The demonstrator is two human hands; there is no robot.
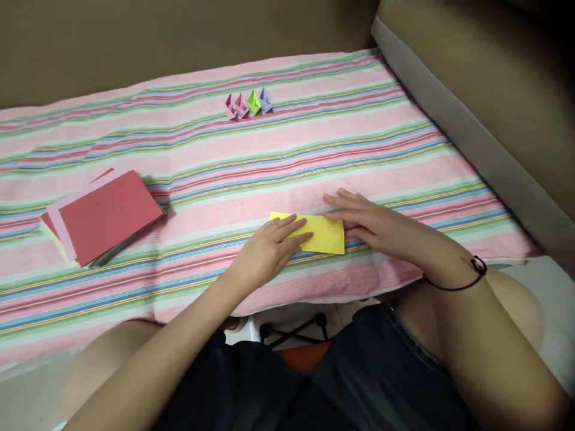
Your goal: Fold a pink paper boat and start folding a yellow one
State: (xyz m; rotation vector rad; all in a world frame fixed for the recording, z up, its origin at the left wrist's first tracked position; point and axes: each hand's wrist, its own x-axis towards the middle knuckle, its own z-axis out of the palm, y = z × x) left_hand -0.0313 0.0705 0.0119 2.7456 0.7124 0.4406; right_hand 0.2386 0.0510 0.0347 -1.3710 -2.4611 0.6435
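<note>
A folded yellow paper (pixel 321 234) lies flat on the striped cloth (pixel 269 155) near its front edge. My left hand (pixel 269 248) rests on the paper's left end, fingers stretched out flat on it. My right hand (pixel 372 221) lies at the paper's right end, fingers spread and pressing along its upper right edge. Neither hand grips the sheet; both press it down. A thin black band circles my right wrist.
A stack of coloured paper sheets (pixel 101 218), red on top, sits at the left. Several small folded paper figures (pixel 248 103), pink, green and purple, stand in a row at the back. A beige cushioned edge (pixel 471 131) runs along the right side.
</note>
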